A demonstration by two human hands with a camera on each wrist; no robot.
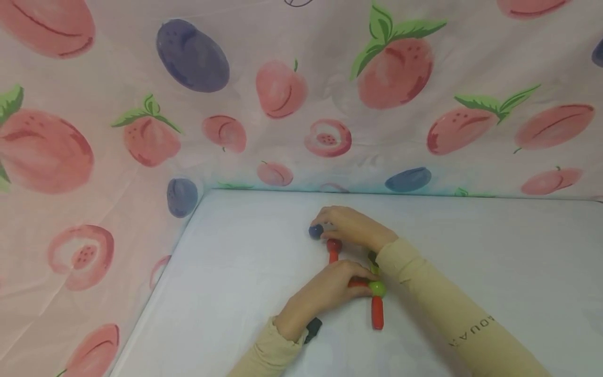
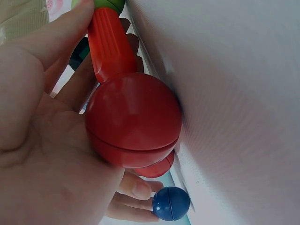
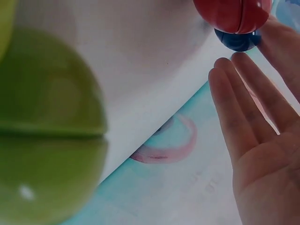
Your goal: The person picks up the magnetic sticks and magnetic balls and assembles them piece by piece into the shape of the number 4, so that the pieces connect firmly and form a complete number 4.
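Observation:
My left hand (image 1: 330,288) pinches a green ball (image 1: 377,289) of a ball-and-rod piece between thumb and fingertips. A red rod (image 1: 377,314) sticks out from that ball toward me, and another red rod (image 2: 110,44) runs under my hand to a large red ball (image 2: 133,119). Farther off, my right hand (image 1: 350,225) holds a blue ball (image 1: 316,231) between thumb and long, fairly straight fingers. Just beside it lies a red ball (image 1: 334,245) on a red rod (image 1: 333,257). A yellow-green rod (image 1: 375,268) is partly hidden by my right sleeve.
Everything lies on a white tabletop (image 1: 235,251). Fruit-printed cloth (image 1: 301,173) rises along its back and left edges. Dark wrist gear (image 1: 313,330) shows at my left cuff. A green ball (image 3: 51,131) looms close in the right wrist view.

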